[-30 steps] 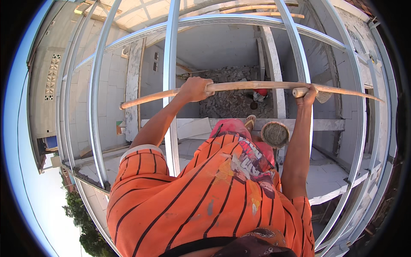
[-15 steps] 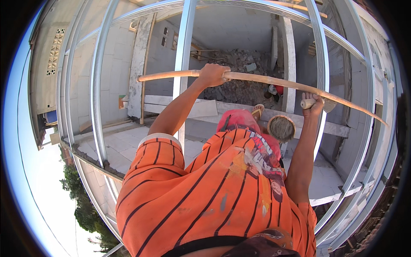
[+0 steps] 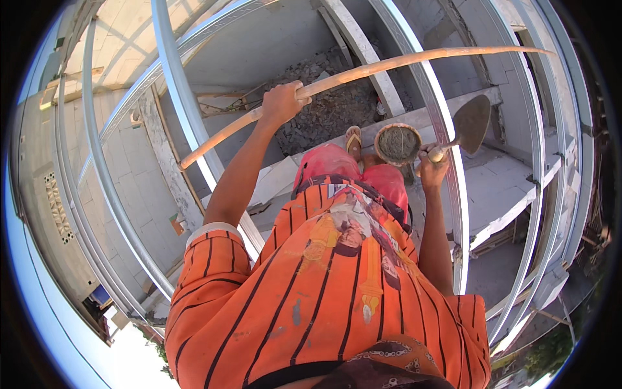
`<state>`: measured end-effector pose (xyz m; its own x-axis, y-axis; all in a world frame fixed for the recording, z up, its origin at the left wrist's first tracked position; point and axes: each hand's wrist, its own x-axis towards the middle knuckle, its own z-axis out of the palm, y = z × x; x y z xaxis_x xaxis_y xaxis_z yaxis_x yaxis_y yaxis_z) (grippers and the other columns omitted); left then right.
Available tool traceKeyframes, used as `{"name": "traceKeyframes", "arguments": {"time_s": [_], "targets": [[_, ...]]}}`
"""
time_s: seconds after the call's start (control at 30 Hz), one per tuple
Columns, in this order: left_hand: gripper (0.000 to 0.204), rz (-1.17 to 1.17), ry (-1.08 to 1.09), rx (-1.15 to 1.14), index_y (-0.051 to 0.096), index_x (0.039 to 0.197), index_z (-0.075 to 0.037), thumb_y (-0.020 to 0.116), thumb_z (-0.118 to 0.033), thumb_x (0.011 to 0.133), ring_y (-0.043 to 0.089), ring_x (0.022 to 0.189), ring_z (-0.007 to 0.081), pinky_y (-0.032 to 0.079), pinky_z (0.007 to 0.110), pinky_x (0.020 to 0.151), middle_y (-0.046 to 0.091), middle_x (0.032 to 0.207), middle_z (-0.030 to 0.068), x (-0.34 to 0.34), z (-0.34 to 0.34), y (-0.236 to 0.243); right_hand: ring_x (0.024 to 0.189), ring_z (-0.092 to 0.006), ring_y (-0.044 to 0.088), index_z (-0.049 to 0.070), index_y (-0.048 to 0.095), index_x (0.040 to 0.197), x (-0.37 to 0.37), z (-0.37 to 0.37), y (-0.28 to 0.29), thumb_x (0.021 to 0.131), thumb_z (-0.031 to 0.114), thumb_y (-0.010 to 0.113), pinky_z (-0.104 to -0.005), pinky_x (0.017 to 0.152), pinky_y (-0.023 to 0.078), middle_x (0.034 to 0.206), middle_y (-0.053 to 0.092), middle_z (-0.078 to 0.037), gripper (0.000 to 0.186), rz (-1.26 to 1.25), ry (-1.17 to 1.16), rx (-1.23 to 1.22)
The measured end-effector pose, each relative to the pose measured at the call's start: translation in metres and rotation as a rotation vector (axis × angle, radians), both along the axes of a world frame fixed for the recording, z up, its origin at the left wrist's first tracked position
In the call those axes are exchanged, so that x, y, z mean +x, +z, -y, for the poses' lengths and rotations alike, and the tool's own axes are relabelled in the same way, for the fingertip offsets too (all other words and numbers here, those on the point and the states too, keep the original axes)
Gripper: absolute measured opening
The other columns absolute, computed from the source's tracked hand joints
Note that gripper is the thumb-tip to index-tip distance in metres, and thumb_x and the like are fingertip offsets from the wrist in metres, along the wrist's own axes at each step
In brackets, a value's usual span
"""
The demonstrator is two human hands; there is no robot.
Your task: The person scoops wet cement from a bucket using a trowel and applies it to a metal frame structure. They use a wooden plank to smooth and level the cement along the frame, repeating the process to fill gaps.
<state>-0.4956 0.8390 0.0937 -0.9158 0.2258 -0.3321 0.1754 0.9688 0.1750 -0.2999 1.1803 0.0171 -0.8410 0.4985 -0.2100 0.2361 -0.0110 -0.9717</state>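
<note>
My left hand [image 3: 283, 102] is closed round a long bamboo pole [image 3: 363, 72], which runs from low on the left to the upper right across the metal framing. In my right hand [image 3: 433, 170] is the wooden handle of a pointed masonry trowel [image 3: 472, 122]. Its grey blade points up and to the right, apart from the pole. A bucket [image 3: 381, 155] of grey mortar [image 3: 397, 144] stands just left of that hand, beside my knee.
Silvery metal studs [image 3: 433, 97] rise around me on both sides. A sandalled foot [image 3: 353, 140] rests near a pale ledge [image 3: 278, 183]. Beyond and below lies a walled space with broken rubble [image 3: 324, 120] on its floor. White blocks [image 3: 489, 185] form a surface at the right.
The pole has tilted, its left end lower and its right end higher. My right hand has come away from the pole and lowered, and the trowel blade now shows fully. The view has turned.
</note>
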Motion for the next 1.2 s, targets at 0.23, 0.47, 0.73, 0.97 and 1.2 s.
{"name": "traceKeyframes", "arguments": {"time_s": [0.23, 0.47, 0.73, 0.97, 1.2], "targets": [[0.034, 0.051, -0.001, -0.025, 0.063, 0.092, -0.010, 0.070, -0.040, 0.079, 0.065, 0.078, 0.0339, 0.048, 0.045, 0.068, 0.066, 0.077, 0.0118, -0.010, -0.041, -0.007, 0.088, -0.0355, 0.064, 0.006, 0.063, 0.101, 0.075, 0.012, -0.107, 0.069, 0.014, 0.068, -0.0420, 0.078, 0.050, 0.093, 0.066, -0.019, 0.033, 0.609, 0.490, 0.286], [0.032, -0.046, 0.019, 0.039, 0.066, 0.096, -0.013, 0.077, -0.029, 0.071, 0.064, 0.076, 0.0296, 0.049, 0.040, 0.068, 0.067, 0.078, 0.0092, 0.007, -0.045, 0.006, 0.122, -0.0360, 0.046, 0.009, 0.058, 0.120, 0.093, 0.011, -0.293, 0.067, 0.022, 0.074, -0.0400, 0.104, 0.038, 0.130, 0.051, -0.019, 0.057, 0.745, 0.547, 0.385], [0.027, -0.216, -0.146, -0.044, 0.066, 0.090, -0.015, 0.077, -0.029, 0.070, 0.064, 0.075, 0.0233, 0.048, 0.038, 0.066, 0.065, 0.078, 0.0027, 0.025, -0.039, -0.011, 0.100, -0.0379, 0.059, 0.003, 0.067, 0.099, 0.027, 0.006, -0.332, 0.059, 0.021, 0.074, -0.0439, 0.084, 0.048, 0.101, 0.065, -0.023, 0.045, 0.854, 0.585, 0.027], [0.032, -0.242, -0.098, 0.044, 0.065, 0.096, -0.014, 0.078, -0.023, 0.068, 0.062, 0.079, 0.0248, 0.048, 0.038, 0.070, 0.065, 0.084, 0.0045, 0.026, -0.052, -0.012, 0.091, -0.0378, 0.064, -0.003, 0.065, 0.094, 0.044, 0.008, -0.393, 0.062, 0.026, 0.072, -0.0425, 0.077, 0.051, 0.094, 0.066, -0.025, 0.044, 0.622, 0.683, 0.243], [0.034, -0.481, -0.174, 0.490, 0.061, 0.103, -0.006, 0.072, -0.007, 0.071, 0.060, 0.093, 0.0331, 0.048, 0.040, 0.082, 0.063, 0.098, 0.0122, 0.057, -0.066, 0.006, 0.093, -0.0358, 0.063, 0.006, 0.069, 0.091, 0.038, 0.041, -0.264, 0.068, 0.026, 0.066, -0.0424, 0.081, 0.050, 0.095, 0.066, -0.021, 0.031, 0.416, 0.595, 0.246]]}}
